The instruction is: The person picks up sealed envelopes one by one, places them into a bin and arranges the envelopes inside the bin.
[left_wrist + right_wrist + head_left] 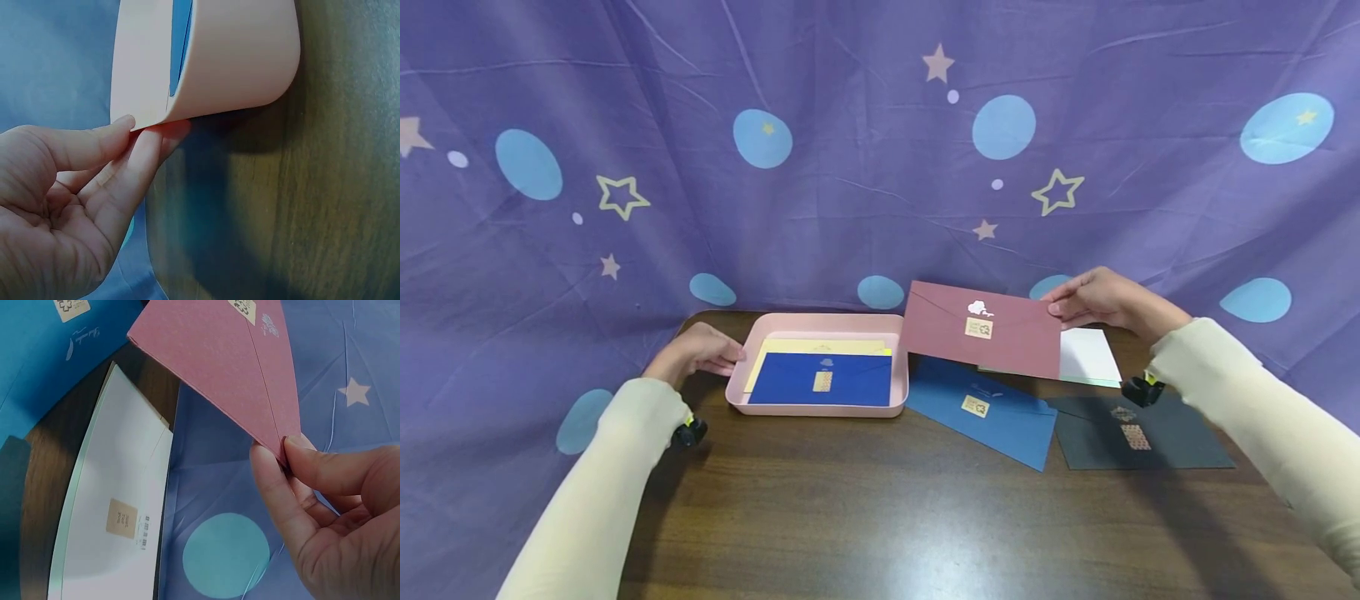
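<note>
My right hand (1101,298) pinches a dusty red envelope (951,342) by its right end and holds it up, its left end beside the tray's right rim. In the right wrist view the thumb and fingers grip one corner of it. On the left, my left hand (703,348) holds the left rim of a pink tray (820,411); thumb above and fingers below show in the left wrist view. Inside the tray a dark blue envelope (790,379) lies over a pale yellow envelope (812,344).
A lighter blue envelope (1007,429) lies slanted right of the tray, partly under the raised one. Beyond it are a white envelope (1086,354) and a dark green-grey envelope (1180,442). The brown wooden table (850,500) ends at a purple patterned cloth (865,167).
</note>
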Demonstrator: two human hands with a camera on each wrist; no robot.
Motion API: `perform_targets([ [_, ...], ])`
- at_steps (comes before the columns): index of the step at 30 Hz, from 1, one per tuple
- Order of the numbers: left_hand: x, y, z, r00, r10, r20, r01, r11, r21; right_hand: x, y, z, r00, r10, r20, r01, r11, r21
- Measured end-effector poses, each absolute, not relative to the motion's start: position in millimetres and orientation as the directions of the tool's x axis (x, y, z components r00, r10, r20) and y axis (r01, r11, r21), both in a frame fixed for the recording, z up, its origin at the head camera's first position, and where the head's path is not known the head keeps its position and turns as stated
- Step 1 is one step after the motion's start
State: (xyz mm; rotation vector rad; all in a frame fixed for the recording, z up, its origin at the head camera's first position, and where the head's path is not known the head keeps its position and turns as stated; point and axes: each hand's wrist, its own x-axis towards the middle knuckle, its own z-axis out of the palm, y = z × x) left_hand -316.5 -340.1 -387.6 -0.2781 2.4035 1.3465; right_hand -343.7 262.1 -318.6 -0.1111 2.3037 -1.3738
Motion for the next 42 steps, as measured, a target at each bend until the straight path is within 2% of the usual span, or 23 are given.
perform_targets([
  [10, -317.3, -342.4, -388.4, -0.911, 0.006, -0.412, -0.347, 0.529, 0.775, -348.3, 247.0, -315.9, -0.888, -0.330, -0.322, 0.140, 0.474, -0.870],
  [20, -316.6, -344.4, -388.0, -0.912, 0.010, -0.410, -0.343, 0.530, 0.775, -349.4, 223.8, -308.8, -0.874, -0.359, -0.328, 0.114, 0.505, -0.855],
  [42, -318.2, -344.1, -385.6, -0.908, 0.018, -0.419, -0.350, 0.518, 0.780, -355.0, 179.9, -309.5, -0.857, -0.379, -0.351, 0.138, 0.487, -0.862],
])
